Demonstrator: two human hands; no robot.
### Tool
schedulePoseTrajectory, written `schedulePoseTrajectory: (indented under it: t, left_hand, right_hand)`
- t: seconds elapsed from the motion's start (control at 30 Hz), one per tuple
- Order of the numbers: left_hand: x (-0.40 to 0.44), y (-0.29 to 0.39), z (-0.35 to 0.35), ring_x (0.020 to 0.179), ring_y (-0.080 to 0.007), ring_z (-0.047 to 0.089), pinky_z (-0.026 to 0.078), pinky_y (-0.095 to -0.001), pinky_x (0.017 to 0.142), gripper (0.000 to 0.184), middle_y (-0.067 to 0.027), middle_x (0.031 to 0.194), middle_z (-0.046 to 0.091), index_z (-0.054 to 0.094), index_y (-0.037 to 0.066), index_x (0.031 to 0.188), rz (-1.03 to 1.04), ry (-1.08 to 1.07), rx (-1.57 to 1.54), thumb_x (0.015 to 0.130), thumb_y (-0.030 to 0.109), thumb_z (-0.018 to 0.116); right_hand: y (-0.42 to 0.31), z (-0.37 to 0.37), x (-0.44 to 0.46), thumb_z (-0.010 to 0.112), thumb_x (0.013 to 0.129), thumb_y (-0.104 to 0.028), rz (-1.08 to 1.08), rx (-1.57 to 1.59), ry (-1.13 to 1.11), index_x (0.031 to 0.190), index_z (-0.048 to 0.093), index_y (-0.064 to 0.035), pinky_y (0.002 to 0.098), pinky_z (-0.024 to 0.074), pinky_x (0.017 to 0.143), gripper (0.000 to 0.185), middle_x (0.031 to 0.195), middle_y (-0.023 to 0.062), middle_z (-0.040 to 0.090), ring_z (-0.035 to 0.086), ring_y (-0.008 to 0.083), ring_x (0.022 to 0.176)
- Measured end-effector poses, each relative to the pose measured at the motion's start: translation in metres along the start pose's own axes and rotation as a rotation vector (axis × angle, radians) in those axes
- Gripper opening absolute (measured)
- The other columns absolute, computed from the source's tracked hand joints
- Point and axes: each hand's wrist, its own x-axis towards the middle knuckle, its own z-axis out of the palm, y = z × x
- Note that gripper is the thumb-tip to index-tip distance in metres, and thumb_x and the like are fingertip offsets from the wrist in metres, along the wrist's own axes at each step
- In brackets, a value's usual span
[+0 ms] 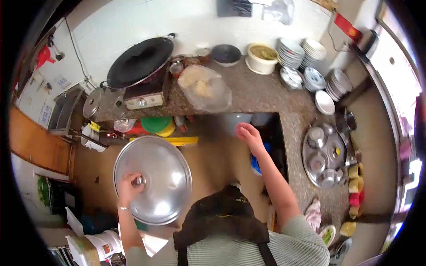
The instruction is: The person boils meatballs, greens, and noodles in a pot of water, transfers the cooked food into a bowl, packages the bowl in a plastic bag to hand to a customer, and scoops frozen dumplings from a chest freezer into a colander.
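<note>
My left hand (130,187) is closed round the knob of a large round metal pot lid (162,166). The shiny domed top of the lid faces me, held out over the floor at the left. My right hand (250,136) hovers in front of the counter's inner edge with its fingers curled together. Whether anything is inside those fingers I cannot make out. Beyond it on the counter lies a clear plastic bag (206,88) with pale food inside. A blue item (256,165) shows below my right forearm.
A black wok (141,62) sits on a cooker (144,95) at the back left. Stacked bowls (291,52) and a cream tub (262,62) stand along the wall. A round metal tray (310,170) bears several small metal bowls on the right counter.
</note>
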Motion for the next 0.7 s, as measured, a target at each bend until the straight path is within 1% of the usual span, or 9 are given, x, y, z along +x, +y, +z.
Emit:
schedulePoseTrajectory:
  t: [0.07,0.17,0.23,0.27,0.3,0.37,0.47,0.57,0.7]
  left_hand:
    - [0.006,-0.002,0.002,0.071,-0.0197,0.063,0.051,-0.0290,0.065,0.035,-0.0082,0.091,0.059,0.067,0.008,0.095,-0.005,0.067,0.004,0.061,0.006,0.072]
    - [0.016,0.010,0.001,0.071,-0.0198,0.063,0.051,-0.0292,0.065,0.033,-0.0078,0.088,0.058,0.068,0.009,0.093,-0.090,0.113,0.041,0.060,0.006,0.072]
    - [0.028,0.021,-0.002,0.070,-0.0198,0.062,0.051,-0.0296,0.065,0.034,-0.0076,0.088,0.057,0.068,0.009,0.091,-0.231,0.088,0.064,0.057,0.005,0.072]
    - [0.036,0.024,-0.003,0.070,-0.0198,0.062,0.051,-0.0296,0.065,0.034,-0.0076,0.088,0.057,0.068,0.009,0.091,-0.242,0.104,0.076,0.057,0.005,0.072]
    - [0.038,0.027,-0.002,0.069,-0.0194,0.062,0.051,-0.0296,0.064,0.035,-0.0074,0.088,0.056,0.068,0.009,0.091,-0.279,0.122,0.087,0.056,0.005,0.072]
    - [0.051,0.028,0.003,0.068,-0.0189,0.061,0.051,-0.0296,0.064,0.036,-0.0072,0.088,0.055,0.068,0.009,0.090,-0.322,0.133,0.104,0.055,0.004,0.072]
    - [0.059,0.033,0.009,0.066,-0.0178,0.060,0.050,-0.0293,0.063,0.037,-0.0080,0.089,0.055,0.067,0.007,0.091,-0.429,0.151,0.107,0.055,0.002,0.071]
    - [0.073,0.048,0.008,0.065,-0.0179,0.059,0.049,-0.0296,0.062,0.038,-0.0084,0.088,0.054,0.066,0.006,0.093,-0.485,0.164,0.087,0.056,0.000,0.070]
    - [0.080,0.048,0.008,0.064,-0.0182,0.058,0.048,-0.0297,0.062,0.038,-0.0085,0.087,0.053,0.066,0.005,0.095,-0.476,0.182,0.099,0.058,-0.001,0.069]
  right_hand:
    - [0.013,0.016,0.101,0.057,0.090,-0.018,-0.174,-0.332,-0.087,0.117,0.056,-0.0030,0.0303,0.0475,0.082,0.031,0.104,0.0061,0.063,0.060,0.0159,0.096]
    - [0.019,0.055,0.224,0.060,0.086,-0.017,-0.113,-0.448,-0.073,0.116,0.058,-0.0029,0.0298,0.0474,0.078,0.033,0.097,0.0073,0.065,0.060,0.0167,0.088]
    - [0.049,0.070,0.312,0.063,0.080,-0.015,-0.223,-0.967,-0.071,0.114,0.059,-0.0047,0.0316,0.0480,0.080,0.036,0.101,0.0115,0.064,0.060,0.0216,0.093]
    - [0.090,0.070,0.359,0.061,0.078,-0.018,-0.549,-0.926,0.004,0.112,0.060,-0.0067,0.0368,0.0474,0.085,0.035,0.107,0.0152,0.063,0.059,0.0273,0.100]
    - [0.133,0.072,0.404,0.061,0.078,-0.018,-0.547,-0.910,-0.011,0.112,0.060,-0.0067,0.0368,0.0474,0.085,0.035,0.107,0.0152,0.063,0.059,0.0273,0.100]
    - [0.194,0.073,0.474,0.057,0.080,-0.023,-0.506,-1.376,-0.044,0.111,0.059,-0.0079,0.0423,0.0452,0.089,0.035,0.112,0.0160,0.061,0.056,0.0310,0.105]
    - [0.120,0.094,0.430,0.054,0.081,-0.027,-0.381,-1.376,-0.240,0.112,0.060,-0.0072,0.0445,0.0424,0.093,0.038,0.112,0.0168,0.061,0.056,0.0323,0.106]
    - [0.149,0.092,0.439,0.056,0.081,-0.031,-0.141,-1.427,-0.284,0.115,0.058,-0.0063,0.0433,0.0410,0.095,0.042,0.117,0.0178,0.059,0.054,0.0329,0.111]
    - [0.078,0.084,0.413,0.061,0.079,-0.032,0.032,-1.279,-0.388,0.119,0.054,-0.0042,0.0417,0.0414,0.094,0.049,0.115,0.0173,0.059,0.056,0.0313,0.108]
